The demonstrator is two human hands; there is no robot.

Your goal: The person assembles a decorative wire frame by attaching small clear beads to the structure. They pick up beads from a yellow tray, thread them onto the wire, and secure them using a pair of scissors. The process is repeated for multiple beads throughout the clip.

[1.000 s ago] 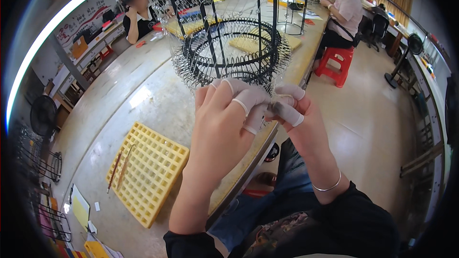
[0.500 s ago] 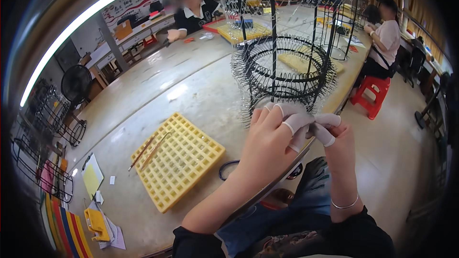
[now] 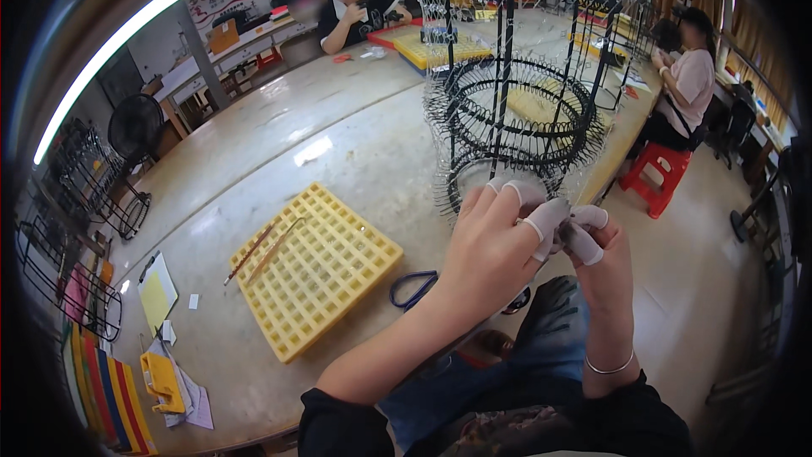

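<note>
My left hand (image 3: 486,245) and my right hand (image 3: 606,258) meet over the table's right edge, white cots on several fingers. Both are closed, fingertips pinched against each other; whatever is between them is too small or hidden to make out. Just beyond them stands a tall black round display rack (image 3: 502,68), its rings lined with many small wire hooks and fine clear strands hanging from the upper ring. Left of my forearm lies a yellow grid tray (image 3: 315,288) with two slender tools (image 3: 269,245) on top. Dark-blue-handled scissors (image 3: 413,289) lie between tray and forearm.
A clipboard (image 3: 159,292), a yellow tape dispenser (image 3: 161,381) and papers lie at the table's left. Across the table sits a person (image 3: 355,13) by another yellow tray (image 3: 440,52). At right, another person (image 3: 692,80) sits on a red stool (image 3: 660,178).
Both hands have shifted slightly right, still pinched together. The view has turned a little, and the person across the table has raised a hand.
</note>
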